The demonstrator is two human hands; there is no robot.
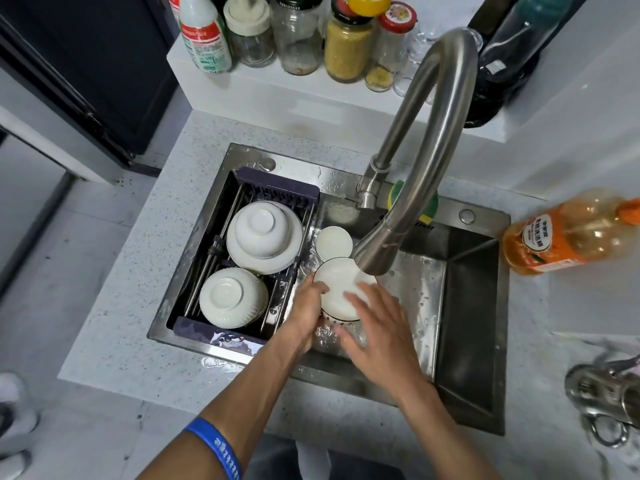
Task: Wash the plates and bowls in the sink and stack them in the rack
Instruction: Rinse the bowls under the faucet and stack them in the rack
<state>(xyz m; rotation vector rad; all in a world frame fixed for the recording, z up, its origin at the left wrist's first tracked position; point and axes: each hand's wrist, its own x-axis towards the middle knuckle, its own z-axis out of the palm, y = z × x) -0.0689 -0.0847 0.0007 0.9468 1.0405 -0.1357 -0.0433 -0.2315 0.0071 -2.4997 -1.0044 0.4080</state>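
My left hand point(306, 311) grips the left rim of a white bowl point(337, 289) held tilted under the faucet spout point(372, 258). My right hand point(377, 327) lies flat with fingers spread against the bowl's inner face. Water splashes below the bowl. A small white dish point(333, 241) rests in the sink point(467, 271) just behind it. The dark rack point(277, 188) fills the sink's left side and holds an upturned bowl on a plate point(263, 237) and another upturned ribbed bowl point(232, 297).
A tall steel faucet arches over the sink. A yellow-green sponge point(398, 194) sits behind it. An orange detergent bottle point(568, 233) lies on the right counter. Jars and bottles point(346, 46) line the back shelf. Metal ware point(606, 393) sits at the right edge.
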